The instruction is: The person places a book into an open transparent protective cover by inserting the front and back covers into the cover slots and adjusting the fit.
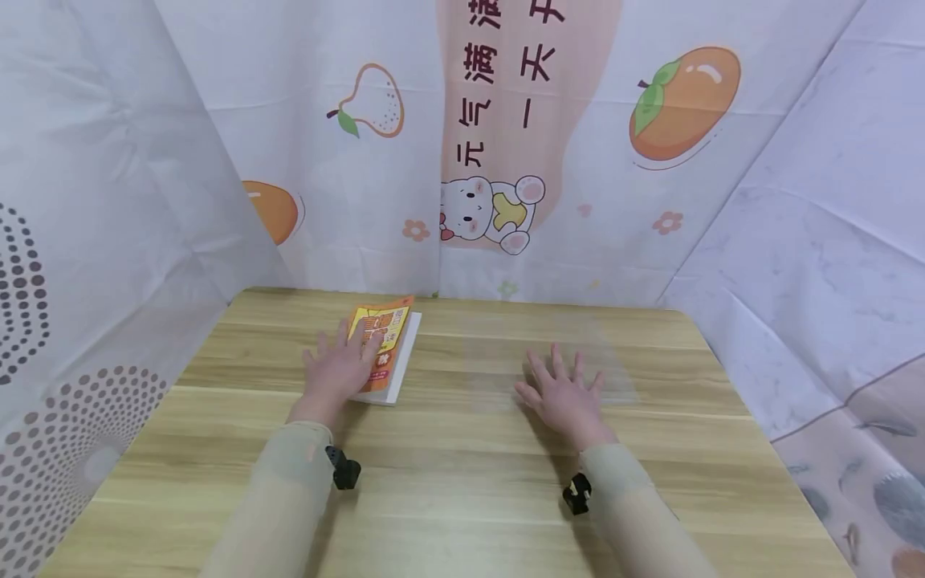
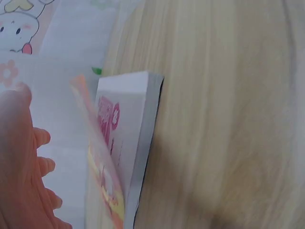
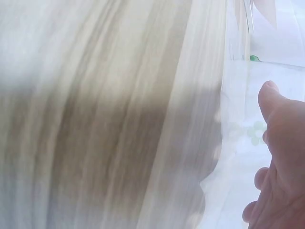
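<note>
A book [image 1: 383,365] with an orange and yellow cover lies at the back left of the table. My left hand [image 1: 338,371] is over its left side, fingers spread and straight. In the left wrist view the front cover [image 2: 106,176] stands partly lifted off the white first page [image 2: 125,109], and the left hand [image 2: 21,167] shows to the left of it. A clear, thin plastic sheet [image 1: 499,365] lies flat to the right of the book. My right hand [image 1: 567,399] is over that sheet with its fingers spread, holding nothing; the right wrist view shows the hand [image 3: 286,157] at the right edge.
The wood-grain table [image 1: 448,498] ends against a white curtain [image 1: 347,201] printed with fruit and a cartoon animal. More patterned cloth hangs on the left [image 1: 108,241] and right [image 1: 831,265]. A small black device sits on each wrist.
</note>
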Tool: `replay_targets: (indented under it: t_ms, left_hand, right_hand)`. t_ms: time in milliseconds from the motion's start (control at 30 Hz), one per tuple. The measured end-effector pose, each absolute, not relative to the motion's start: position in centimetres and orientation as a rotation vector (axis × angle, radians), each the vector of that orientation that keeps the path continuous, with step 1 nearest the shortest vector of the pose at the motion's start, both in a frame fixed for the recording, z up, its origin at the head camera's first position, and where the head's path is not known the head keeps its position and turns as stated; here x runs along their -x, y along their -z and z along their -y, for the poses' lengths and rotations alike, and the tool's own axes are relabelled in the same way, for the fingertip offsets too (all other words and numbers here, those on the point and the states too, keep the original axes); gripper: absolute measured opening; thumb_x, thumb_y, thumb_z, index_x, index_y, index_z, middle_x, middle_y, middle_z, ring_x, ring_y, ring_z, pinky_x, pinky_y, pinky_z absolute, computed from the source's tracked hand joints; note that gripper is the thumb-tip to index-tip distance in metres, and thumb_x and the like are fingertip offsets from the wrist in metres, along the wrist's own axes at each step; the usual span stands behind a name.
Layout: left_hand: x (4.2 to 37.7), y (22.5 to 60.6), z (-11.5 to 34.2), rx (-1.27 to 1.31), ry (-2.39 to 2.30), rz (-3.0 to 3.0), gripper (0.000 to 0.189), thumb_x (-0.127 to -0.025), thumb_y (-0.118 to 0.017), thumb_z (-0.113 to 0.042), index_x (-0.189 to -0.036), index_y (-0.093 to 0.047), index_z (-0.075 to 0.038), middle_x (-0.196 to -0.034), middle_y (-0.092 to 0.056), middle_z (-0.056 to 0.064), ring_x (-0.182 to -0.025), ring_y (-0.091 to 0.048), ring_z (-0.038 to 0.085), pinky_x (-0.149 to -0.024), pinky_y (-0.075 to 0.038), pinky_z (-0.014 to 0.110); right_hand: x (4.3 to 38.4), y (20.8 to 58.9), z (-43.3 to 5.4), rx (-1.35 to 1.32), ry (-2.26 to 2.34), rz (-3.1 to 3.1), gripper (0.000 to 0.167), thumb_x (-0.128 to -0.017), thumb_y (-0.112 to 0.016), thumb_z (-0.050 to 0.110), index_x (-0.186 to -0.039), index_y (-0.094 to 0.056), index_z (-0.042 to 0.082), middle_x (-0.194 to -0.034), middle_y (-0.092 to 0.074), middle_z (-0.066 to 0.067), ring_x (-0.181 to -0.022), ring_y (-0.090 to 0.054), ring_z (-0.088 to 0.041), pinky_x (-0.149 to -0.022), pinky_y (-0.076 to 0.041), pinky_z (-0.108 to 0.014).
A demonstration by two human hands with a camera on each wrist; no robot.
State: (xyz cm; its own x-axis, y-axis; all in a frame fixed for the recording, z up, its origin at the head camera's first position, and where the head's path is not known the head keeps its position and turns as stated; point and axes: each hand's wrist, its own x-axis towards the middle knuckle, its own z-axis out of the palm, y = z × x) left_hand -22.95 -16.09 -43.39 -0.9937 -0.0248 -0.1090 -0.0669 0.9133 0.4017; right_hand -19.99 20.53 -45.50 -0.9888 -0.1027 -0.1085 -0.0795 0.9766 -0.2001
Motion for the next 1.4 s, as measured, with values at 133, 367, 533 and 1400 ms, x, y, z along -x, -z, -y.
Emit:
replay_targets:
  t_ms: [133,367,533,1400]
  left_hand:
    - [23.0,43.2,17.0,0.108,-0.636,-2.951,0.087,-0.101,-0.001,-0.070,-0.165,-0.014,-0.013,-0.170,-0.005,0.022,-0.149,0.002,0.060,-0.112,-0.003,0.080]
    - [23.2,43.8,18.4,0.195,-0.586,-2.923,0.073,-0.108,-0.018,-0.055,-0.164,-0.014,-0.009,-0.168,-0.005,0.027,-0.146,-0.004,0.065,-0.112,-0.011,0.079]
    - [23.6,44.9,19.0,0.239,-0.607,-2.851,0.078,-0.106,-0.040,-0.052,-0.164,-0.012,-0.008,-0.167,-0.002,0.028,-0.143,-0.009,0.066,-0.110,-0.016,0.080]
    - [23.0,45.0,18.9,0.216,-0.559,-2.809,0.102,-0.095,-0.060,-0.062,-0.161,-0.015,0.002,-0.156,-0.024,0.036,-0.133,-0.030,0.063,-0.107,-0.027,0.075]
  right_hand:
    - [19.9,45.5,-21.0,0.155,0.312,-3.005,0.074,-0.104,-0.040,0.063,-0.165,-0.020,0.028,-0.170,-0.004,-0.018,-0.149,0.001,-0.060,-0.107,0.003,-0.084]
    - [19.8,45.5,-22.2,0.167,0.329,-3.004,0.075,-0.103,-0.041,0.064,-0.165,-0.020,0.026,-0.170,-0.004,-0.020,-0.148,0.001,-0.062,-0.107,0.004,-0.084]
    - [19.8,45.5,-23.1,0.160,0.345,-2.991,0.076,-0.103,-0.043,0.063,-0.165,-0.020,0.025,-0.169,-0.003,-0.022,-0.147,0.003,-0.063,-0.105,0.007,-0.084]
    - [19.2,47.3,-24.3,0.282,0.262,-2.960,0.072,-0.107,-0.044,0.049,-0.160,-0.030,0.002,-0.161,-0.018,-0.038,-0.149,-0.016,-0.057,-0.116,-0.015,-0.074]
